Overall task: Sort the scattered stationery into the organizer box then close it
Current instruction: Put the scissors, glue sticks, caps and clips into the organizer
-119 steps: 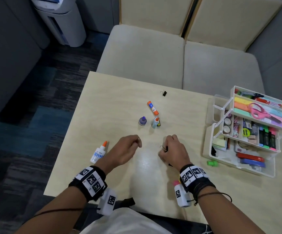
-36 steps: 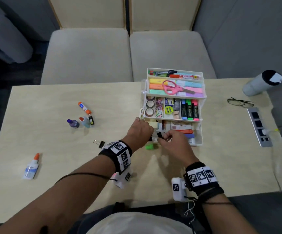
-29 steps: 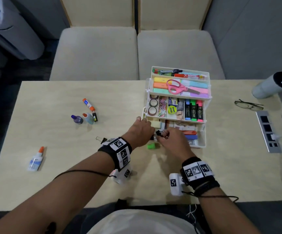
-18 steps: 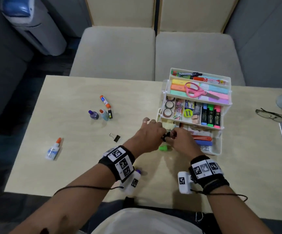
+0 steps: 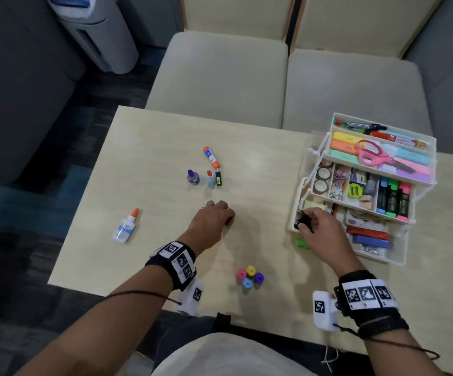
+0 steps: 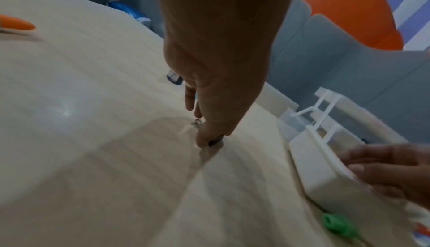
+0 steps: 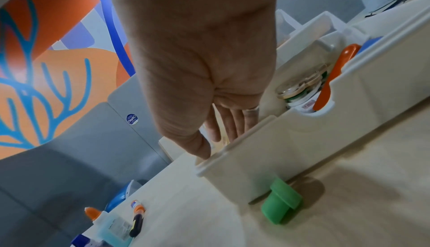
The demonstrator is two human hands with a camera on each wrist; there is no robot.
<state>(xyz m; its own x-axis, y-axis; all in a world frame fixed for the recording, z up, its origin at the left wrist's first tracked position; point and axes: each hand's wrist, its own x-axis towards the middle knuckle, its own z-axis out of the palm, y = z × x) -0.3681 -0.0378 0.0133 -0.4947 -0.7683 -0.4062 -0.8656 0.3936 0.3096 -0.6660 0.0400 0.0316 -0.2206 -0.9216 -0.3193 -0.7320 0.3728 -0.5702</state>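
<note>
The white tiered organizer [image 5: 382,259] stands open at the table's right, its trays full of markers, scissors and tape. My right hand [image 5: 305,225] reaches into its lowest front-left compartment. In the right wrist view the fingers [image 7: 235,122] point straight down inside the organizer wall [image 7: 302,150]. A black binder clip [image 5: 302,223] shows at those fingertips. My left hand [image 5: 226,217] is out on the table to the left. Its fingertips pinch a second black binder clip [image 6: 215,141] lying on the wood.
A white glue bottle [image 5: 126,226], an orange glue stick [image 5: 211,157], a purple bottle [image 5: 192,177] and a blue one [image 5: 210,179] lie to the left. Four coloured caps [image 5: 248,276] stand near me. A green piece [image 5: 301,243] lies by the box front.
My left hand has left the box and moved left to the binder clip on the table. My right hand stayed at the box's lowest compartment. My head turned left.
</note>
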